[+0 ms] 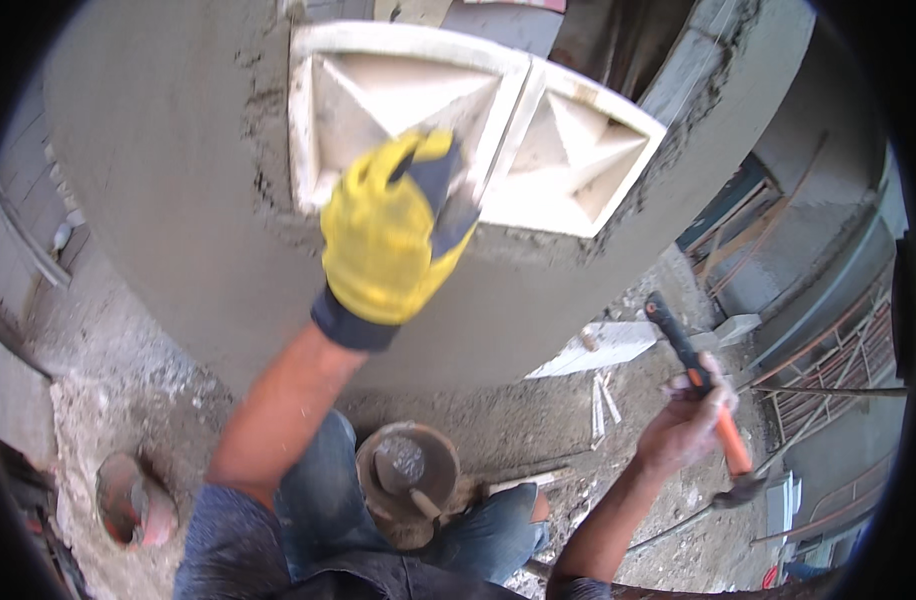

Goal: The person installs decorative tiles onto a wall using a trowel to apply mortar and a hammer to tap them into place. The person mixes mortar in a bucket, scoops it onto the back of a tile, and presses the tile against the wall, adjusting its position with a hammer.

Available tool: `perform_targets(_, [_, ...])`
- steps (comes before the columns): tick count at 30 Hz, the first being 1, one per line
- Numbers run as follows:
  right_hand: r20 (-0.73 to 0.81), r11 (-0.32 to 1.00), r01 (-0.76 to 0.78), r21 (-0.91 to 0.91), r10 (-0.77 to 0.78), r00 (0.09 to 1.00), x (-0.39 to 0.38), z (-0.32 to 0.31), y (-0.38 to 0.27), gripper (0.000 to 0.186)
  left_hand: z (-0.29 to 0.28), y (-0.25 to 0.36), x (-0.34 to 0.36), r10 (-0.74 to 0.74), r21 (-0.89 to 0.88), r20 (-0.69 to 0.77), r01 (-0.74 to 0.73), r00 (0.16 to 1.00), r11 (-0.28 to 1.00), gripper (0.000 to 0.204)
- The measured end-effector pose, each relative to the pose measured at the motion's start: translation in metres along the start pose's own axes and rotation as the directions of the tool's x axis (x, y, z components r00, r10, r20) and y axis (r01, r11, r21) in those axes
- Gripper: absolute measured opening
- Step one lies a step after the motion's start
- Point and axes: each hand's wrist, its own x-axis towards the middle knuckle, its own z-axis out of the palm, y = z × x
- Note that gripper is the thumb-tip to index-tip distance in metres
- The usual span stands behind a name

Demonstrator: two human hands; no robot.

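My left hand (386, 230), in a yellow glove with dark patches, is raised against the front of a white block (578, 205) with recessed, faceted panels. Motion smears its fingers, and whether they grip anything near the block's central divider cannot be made out. The block is set in a curved grey mortar wall (208, 200), with rough mortar along its edges. Bare and dusty, my right hand (690, 420) is closed around the handle of a hammer (733, 445) with orange and black parts. The hammer's metal head points down, away from the wall.
Between my knees stands a round mortar pan (448, 455) holding a scoop (400, 462). A dirty bucket (138, 505) is on the ground at left. Right of the wall's base lie a white block (608, 348) and thin white strips (605, 408). Metal framework (838, 370) lies at far right.
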Motion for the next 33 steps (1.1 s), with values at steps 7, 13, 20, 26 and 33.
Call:
perform_targets(7, [0.311, 0.958, 0.118, 0.262, -0.199, 0.929, 0.185, 0.106, -0.085, 0.024, 0.002, -0.011, 0.018, 0.07, 0.173, -0.066, -0.058, 0.995, 0.983, 0.044])
perform_targets(13, [0.535, 0.919, 0.379, -0.106, -0.268, 0.801, 0.27, 0.149, -0.076, 0.027, -0.001, -0.007, 0.103, 0.287, 0.279, 0.216, -0.341, 0.933, 0.898, 0.066])
perform_targets(20, [0.183, 0.961, 0.059, 0.27, -0.111, 0.977, 0.036, 0.139, -0.006, 0.014, 0.023, -0.016, 0.113, 0.404, 0.383, 0.448, -0.58, 0.797, 0.719, 0.074])
perform_targets(26, [-0.002, 0.988, 0.113, 0.101, -0.113, 0.994, -0.076, 0.146, 0.052, 0.015, 0.039, -0.023, 0.106, 0.423, 0.327, 0.424, -0.571, 0.801, 0.753, 0.069])
perform_targets(33, [0.064, 0.964, 0.186, 0.188, -0.201, 0.977, -0.089, 0.148, 0.057, 0.019, 0.014, -0.016, 0.048, 0.545, 0.124, 0.54, -0.701, 0.642, 0.703, 0.056])
